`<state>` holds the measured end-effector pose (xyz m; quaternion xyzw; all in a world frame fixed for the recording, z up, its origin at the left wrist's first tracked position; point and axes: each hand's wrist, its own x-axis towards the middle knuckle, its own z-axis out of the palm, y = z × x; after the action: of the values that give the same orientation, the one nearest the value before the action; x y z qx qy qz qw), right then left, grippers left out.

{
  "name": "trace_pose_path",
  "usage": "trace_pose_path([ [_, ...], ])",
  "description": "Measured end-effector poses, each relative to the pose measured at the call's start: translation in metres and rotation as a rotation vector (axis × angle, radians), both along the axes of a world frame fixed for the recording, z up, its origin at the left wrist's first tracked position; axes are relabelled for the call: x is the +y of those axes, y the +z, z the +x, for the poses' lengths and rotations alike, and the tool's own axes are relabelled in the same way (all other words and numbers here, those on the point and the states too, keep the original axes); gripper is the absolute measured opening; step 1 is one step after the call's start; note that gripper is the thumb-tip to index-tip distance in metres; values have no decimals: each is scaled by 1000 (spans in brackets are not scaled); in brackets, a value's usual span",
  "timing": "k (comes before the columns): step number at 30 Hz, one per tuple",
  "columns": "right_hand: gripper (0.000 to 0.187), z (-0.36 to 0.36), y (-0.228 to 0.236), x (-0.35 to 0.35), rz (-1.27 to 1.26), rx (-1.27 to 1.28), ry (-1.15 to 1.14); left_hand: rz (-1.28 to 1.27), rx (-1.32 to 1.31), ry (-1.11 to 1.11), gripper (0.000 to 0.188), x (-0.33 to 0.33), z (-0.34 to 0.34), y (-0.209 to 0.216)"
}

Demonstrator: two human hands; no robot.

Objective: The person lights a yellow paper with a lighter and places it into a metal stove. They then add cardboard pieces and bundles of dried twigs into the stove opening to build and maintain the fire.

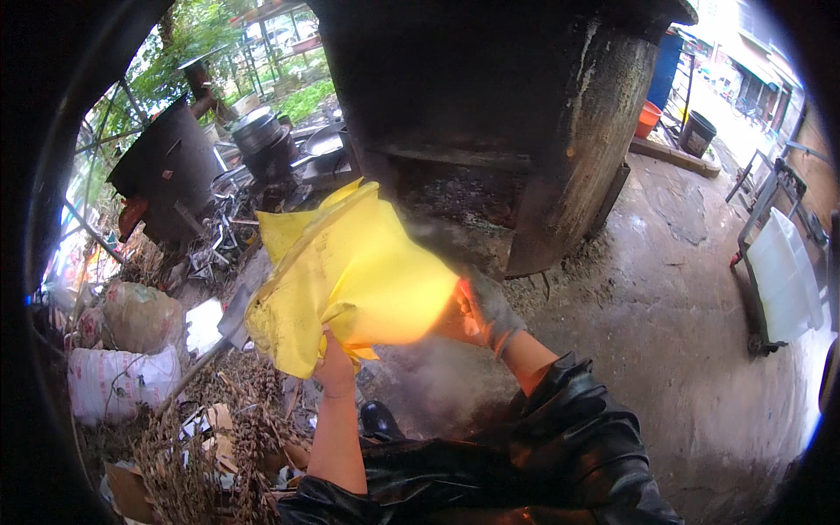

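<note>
A crumpled yellow sheet, paper or plastic, spreads out in front of me. My left hand grips its lower edge, with the fingers closed on it. At the sheet's right end, a bright orange glow like a flame lights the yellow surface. My right hand, in a grey glove, is closed beside that glow; what its fingers hold is hidden by the glare. Just beyond the hands stands a large soot-black stove with a low opening that has dark, ashy material inside.
Metal pots and scrap lie at the left back. Dry stalks, a white sack and a long-handled shovel are at left. A cart with a white tub stands right; an orange bucket is behind.
</note>
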<state>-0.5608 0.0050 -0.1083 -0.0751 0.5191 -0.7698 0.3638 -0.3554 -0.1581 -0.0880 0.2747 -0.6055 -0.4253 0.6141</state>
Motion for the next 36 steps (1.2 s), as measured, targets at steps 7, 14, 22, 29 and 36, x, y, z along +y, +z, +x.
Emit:
trace_pose_path([
  [7, 44, 3, 7, -8, -73, -185, -70, -60, -99, 10, 40, -4, 4, -1],
  [14, 44, 3, 22, 11, 154, 197, 28, -72, -73, -30, 39, -7, 5, -7],
  [22, 47, -1, 6, 3, 152, 140, 16, -54, -81, -28, 38, -9, 6, -10],
  [29, 45, 2, 7, 6, 107, 149, -7, -111, -114, -33, 40, -6, 6, -4],
  [36, 46, -1, 8, 5, 113, 123, 29, -15, -71, -32, 40, -3, 5, -1],
])
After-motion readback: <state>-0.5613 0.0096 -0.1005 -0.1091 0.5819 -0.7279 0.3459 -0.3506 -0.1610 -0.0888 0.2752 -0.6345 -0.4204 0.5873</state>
